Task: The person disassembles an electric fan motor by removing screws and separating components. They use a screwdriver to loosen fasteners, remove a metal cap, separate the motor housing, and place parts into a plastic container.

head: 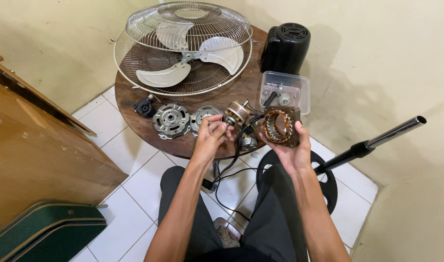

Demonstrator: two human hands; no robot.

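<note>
Seated position, knees at 6 o'clock; white tiled floor below, a black cable trailing down between the legs.

Left hand: fingers pinched closed on the shaft end of the rotor, held just above the near edge of the counter.

Right hand: fingers wrapped around the stator, a square laminated core with copper windings, bore facing up. It is held off the counter at its 4 o'clock edge. Rotor and stator are apart, rotor at the stator's 9 o'clock; dark leads hang from the stator.

At the right hand's 3 o'clock, a black-and-chrome stand pole slants up, with the round black base on the floor beneath.

On the counter, at the left hand's 10 o'clock: two metal end plates side by side, and a small black part beyond them. At 12 o'clock of the stator: a clear plastic box holding small hardware.

Far side: wire fan guard with the white blade inside, and a black motor cover at the counter's 1 o'clock.

Judgement: the motor looks fully stripped, with housing, plates, rotor and stator all separate. No part is mated yet; all reassembly appears to remain.
</note>
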